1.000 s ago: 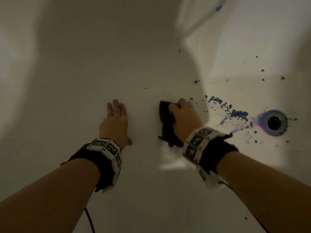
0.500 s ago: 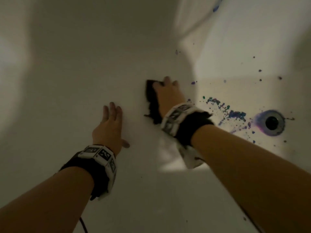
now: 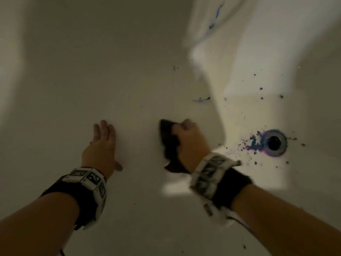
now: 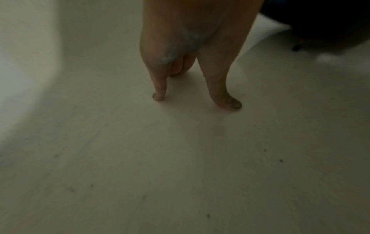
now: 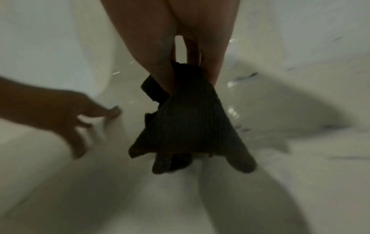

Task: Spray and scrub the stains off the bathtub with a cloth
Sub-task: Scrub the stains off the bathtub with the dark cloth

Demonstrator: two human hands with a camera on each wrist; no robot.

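Note:
My right hand (image 3: 186, 137) grips a dark cloth (image 3: 168, 143) and presses it on the white bathtub floor (image 3: 129, 209), left of the drain. In the right wrist view the cloth (image 5: 186, 126) bunches under the curled fingers. My left hand (image 3: 102, 143) lies flat on the tub floor to the left, fingers straight; the left wrist view shows its fingertips (image 4: 159, 95) touching the surface. Purple and blue stains (image 3: 251, 143) spatter the floor beside the drain (image 3: 274, 143), and a blue smear (image 3: 201, 99) lies beyond the cloth.
The tub wall (image 3: 239, 43) rises at the upper right, with a blue streak (image 3: 215, 15) on it and small dark specks (image 3: 261, 88) lower down. A bright patch of light falls around the drain end. The left side of the tub is in shadow.
My right hand has drawn the cloth back toward me from its farther reach half a second ago. The left hand has stayed planted on the floor. The view shifted slightly.

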